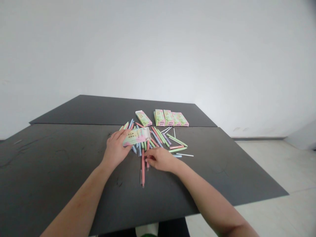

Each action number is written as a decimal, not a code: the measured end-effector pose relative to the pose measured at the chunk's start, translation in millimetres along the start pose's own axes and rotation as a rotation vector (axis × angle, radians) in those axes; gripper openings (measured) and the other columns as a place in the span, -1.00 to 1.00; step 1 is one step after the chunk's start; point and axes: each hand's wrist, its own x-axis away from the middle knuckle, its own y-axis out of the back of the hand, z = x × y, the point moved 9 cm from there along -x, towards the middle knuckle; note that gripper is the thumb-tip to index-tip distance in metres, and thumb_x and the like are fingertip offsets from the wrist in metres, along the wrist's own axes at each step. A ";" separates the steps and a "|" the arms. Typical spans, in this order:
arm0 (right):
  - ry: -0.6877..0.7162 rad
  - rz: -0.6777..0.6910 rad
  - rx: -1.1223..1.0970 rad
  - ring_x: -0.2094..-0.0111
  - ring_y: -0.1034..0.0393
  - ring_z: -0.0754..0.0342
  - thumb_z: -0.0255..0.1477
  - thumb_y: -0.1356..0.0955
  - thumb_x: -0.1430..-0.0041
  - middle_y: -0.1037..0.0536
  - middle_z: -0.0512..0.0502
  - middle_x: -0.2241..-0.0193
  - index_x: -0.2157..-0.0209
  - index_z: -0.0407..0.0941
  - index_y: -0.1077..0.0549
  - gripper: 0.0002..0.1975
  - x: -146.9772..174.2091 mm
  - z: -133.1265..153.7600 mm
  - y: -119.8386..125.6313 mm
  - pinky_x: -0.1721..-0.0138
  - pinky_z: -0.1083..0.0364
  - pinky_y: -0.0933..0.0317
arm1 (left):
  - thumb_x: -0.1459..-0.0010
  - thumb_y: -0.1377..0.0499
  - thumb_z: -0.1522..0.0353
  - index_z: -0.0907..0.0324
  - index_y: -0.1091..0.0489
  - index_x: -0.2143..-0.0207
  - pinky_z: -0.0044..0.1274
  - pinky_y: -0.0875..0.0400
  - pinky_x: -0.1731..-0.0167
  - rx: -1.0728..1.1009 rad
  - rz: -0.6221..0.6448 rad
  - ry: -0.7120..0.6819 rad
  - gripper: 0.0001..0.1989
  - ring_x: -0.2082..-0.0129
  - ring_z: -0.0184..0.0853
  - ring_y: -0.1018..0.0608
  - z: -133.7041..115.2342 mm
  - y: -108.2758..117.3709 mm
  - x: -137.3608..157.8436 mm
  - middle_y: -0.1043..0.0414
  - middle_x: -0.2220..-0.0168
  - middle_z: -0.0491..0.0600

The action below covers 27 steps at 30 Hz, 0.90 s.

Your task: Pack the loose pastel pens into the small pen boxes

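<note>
My left hand (115, 146) is closed round a pink, green and yellow pen box (135, 136), its open end with a white flap pointing right. My right hand (159, 159) has its fingers curled on a red pen (148, 164) at the front of a loose pile of pens. Just left of those fingertips, another red pen (143, 168) with a clip lies on the table, pointing towards me. Red, green, blue and purple pens spread under the box and to its right, such as a green pen (177, 149). My left hand partly covers the pile.
Behind the pile, a single pen box (143, 118) lies at an angle, with a row of several similar boxes (168, 118) to its right. Thin white sticks (185, 154) lie among the pens on the right. The dark table (209, 171) ends at a pale wall.
</note>
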 end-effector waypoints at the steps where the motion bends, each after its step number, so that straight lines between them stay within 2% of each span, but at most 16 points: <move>1: -0.009 0.010 0.059 0.37 -0.42 0.09 -0.45 -0.31 -0.20 -0.57 -0.05 0.39 0.13 -0.10 -0.51 -0.78 -0.7 1.4 -3.8 0.33 0.16 -0.17 | -0.04 -0.19 0.34 0.18 -0.29 -0.13 -0.24 -0.29 -0.07 -0.001 -0.003 -0.002 -0.45 -0.08 -0.07 -0.38 -0.7 0.3 -0.1 -0.37 -0.09 0.12; 5: -0.092 0.019 0.238 0.32 -0.44 0.02 -0.32 -0.28 -0.25 -0.56 -0.13 0.32 0.09 -0.10 -0.47 -0.74 -0.5 -1.7 -7.5 0.35 0.12 -0.16 | -0.04 -0.19 0.35 0.20 -0.30 -0.12 -0.22 -0.30 -0.06 -0.001 -0.002 -0.003 -0.46 -0.07 -0.05 -0.39 -2.5 1.0 -0.6 -0.38 -0.08 0.13; 10: -0.169 -0.002 0.244 0.34 -0.42 0.02 -0.25 -0.30 -0.22 -0.55 -0.12 0.33 0.17 -0.09 -0.44 -0.76 1.7 -6.5 -7.0 0.38 0.13 -0.12 | -0.04 -0.19 0.35 0.19 -0.29 -0.12 -0.22 -0.31 -0.06 0.003 -0.016 -0.001 -0.46 -0.07 -0.06 -0.39 -2.7 2.9 -0.9 -0.37 -0.08 0.13; 14: -0.218 -0.047 0.207 0.36 -0.40 0.04 -0.40 -0.32 -0.13 -0.53 -0.09 0.39 0.24 -0.11 -0.41 -0.85 1.5 -14.9 -10.5 0.38 0.14 -0.10 | -0.04 -0.20 0.36 0.17 -0.28 -0.12 -0.22 -0.30 -0.07 0.004 -0.019 0.004 -0.46 -0.08 -0.07 -0.39 -0.3 1.8 -0.2 -0.37 -0.08 0.12; 17: -0.241 -0.110 0.174 0.39 -0.39 0.05 -0.53 -0.31 -0.03 -0.51 -0.06 0.43 0.26 -0.11 -0.39 -0.82 1.9 -22.2 -7.4 0.39 0.14 -0.10 | -0.05 -0.19 0.35 0.16 -0.28 -0.13 -0.22 -0.30 -0.07 0.010 -0.016 0.004 -0.46 -0.08 -0.07 -0.39 2.1 -0.4 0.3 -0.36 -0.09 0.12; 20: -0.273 -0.221 0.102 0.44 -0.36 0.08 -0.57 -0.29 0.01 -0.46 0.00 0.50 0.25 -0.11 -0.36 -0.77 5.0 -31.7 10.6 0.39 0.15 -0.10 | -0.07 -0.19 0.34 0.15 -0.26 -0.14 -0.22 -0.29 -0.07 0.026 -0.017 -0.010 -0.46 -0.08 -0.07 -0.38 3.0 -1.7 0.4 -0.35 -0.10 0.11; 23: -0.333 -0.398 -0.027 0.48 -0.35 0.10 -0.55 -0.28 -0.02 -0.45 0.03 0.48 0.15 -0.11 -0.32 -0.70 13.4 -47.0 42.4 0.42 0.16 -0.11 | -0.07 -0.18 0.36 0.14 -0.25 -0.14 -0.23 -0.27 -0.09 0.046 -0.031 -0.031 -0.46 -0.09 -0.08 -0.38 1.3 0.3 0.0 -0.35 -0.10 0.10; 25: -0.348 -0.529 -0.160 0.51 -0.35 0.14 -0.51 -0.28 -0.05 -0.45 0.03 0.43 0.09 -0.11 -0.30 -0.67 21.0 -57.4 64.0 0.44 0.17 -0.13 | -0.07 -0.18 0.38 0.12 -0.24 -0.14 -0.23 -0.26 -0.11 0.049 -0.050 -0.052 -0.46 -0.10 -0.09 -0.37 -2.1 3.9 -0.4 -0.35 -0.10 0.10; 27: -0.306 -0.642 -0.338 0.55 -0.31 0.18 -0.44 -0.29 -0.09 -0.45 0.03 0.39 0.10 -0.09 -0.31 -0.71 28.1 -63.9 81.2 0.50 0.19 -0.13 | -0.08 -0.17 0.39 0.11 -0.23 -0.15 -0.23 -0.24 -0.12 0.045 -0.073 -0.071 -0.46 -0.11 -0.10 -0.36 -6.2 8.4 -0.7 -0.34 -0.10 0.09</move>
